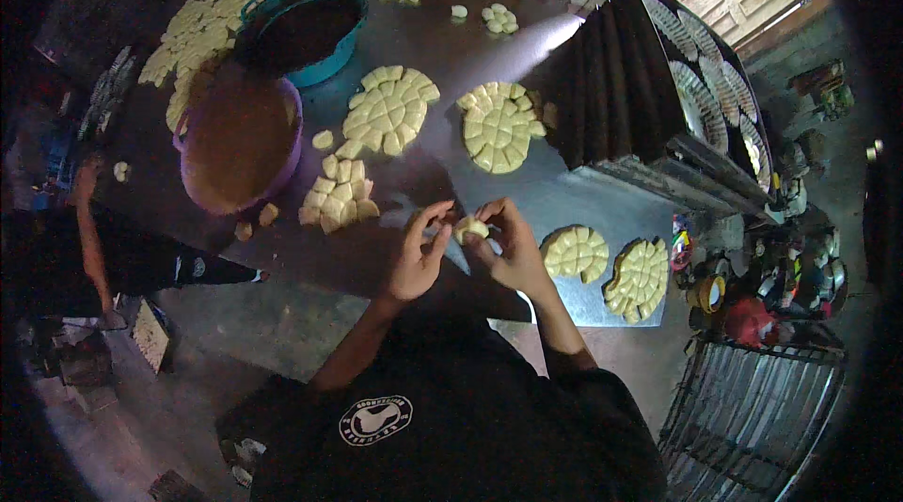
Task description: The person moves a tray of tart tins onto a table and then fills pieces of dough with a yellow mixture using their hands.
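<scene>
A small pale piece of dough (471, 228) is pinched between the thumb and fingers of my right hand (515, 253), just above the near edge of the metal table (442, 177). Beside it, my left hand (420, 257) is half curled with thumb and fingers apart; whether its fingertips touch the dough I cannot tell. Past my left hand lies a loose cluster of cut dough pieces (337, 199). Farther back are two round slabs of dough scored into pieces, one at the middle (390, 110) and one to its right (499, 128).
Two more scored slabs (575, 254) (641, 282) lie at the right end. A purple basin (290, 140) and a teal tub (331, 64) stand left, near more dough (202, 36). Stacked dark trays (616, 79) and a pan with fluted molds (701, 111) rise at right. Another person's arm (91, 243) is at left.
</scene>
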A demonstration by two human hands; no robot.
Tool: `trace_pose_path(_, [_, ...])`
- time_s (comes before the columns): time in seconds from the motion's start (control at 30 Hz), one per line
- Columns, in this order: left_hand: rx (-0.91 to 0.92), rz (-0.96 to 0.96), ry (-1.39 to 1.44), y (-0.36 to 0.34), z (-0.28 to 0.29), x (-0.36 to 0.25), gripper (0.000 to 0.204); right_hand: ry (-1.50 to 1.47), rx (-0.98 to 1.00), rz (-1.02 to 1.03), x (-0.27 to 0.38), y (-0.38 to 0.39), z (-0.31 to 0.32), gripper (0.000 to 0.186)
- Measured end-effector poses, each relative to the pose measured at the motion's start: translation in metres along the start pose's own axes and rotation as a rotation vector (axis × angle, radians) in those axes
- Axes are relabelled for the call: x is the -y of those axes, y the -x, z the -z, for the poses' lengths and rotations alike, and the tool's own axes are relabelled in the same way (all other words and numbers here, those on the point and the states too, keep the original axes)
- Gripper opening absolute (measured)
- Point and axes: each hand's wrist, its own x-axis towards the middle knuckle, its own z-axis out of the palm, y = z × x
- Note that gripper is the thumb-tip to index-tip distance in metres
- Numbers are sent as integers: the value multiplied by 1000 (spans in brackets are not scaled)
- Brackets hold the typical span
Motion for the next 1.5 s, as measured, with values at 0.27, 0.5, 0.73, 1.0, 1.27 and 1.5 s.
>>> trace_pose_path(0.27, [-151,-40,254,77,-55,-39,25,-369,-20,-56,54,72,13,35])
trace_pose_path(0.5, [-374,-891,-233,78,-15,-77,52,-772,151,-88,87,66,-27,44])
trace_pose_path(0.73, [-357,-1201,-160,60,46,-56,50,-743,526,-120,119,33,-114,63])
trace_pose_path(1.0, [-885,-433,245,37,128,4,44,-235,811,78,104,-93,-230,49])
trace_pose_path(1.27, [-931,189,724,52,189,75,39,983,846,1261,24,-201,-339,47])
trace_pose_path(1.5, [-873,41,750,55,213,60,38,367,848,6,85,-167,-336,38])
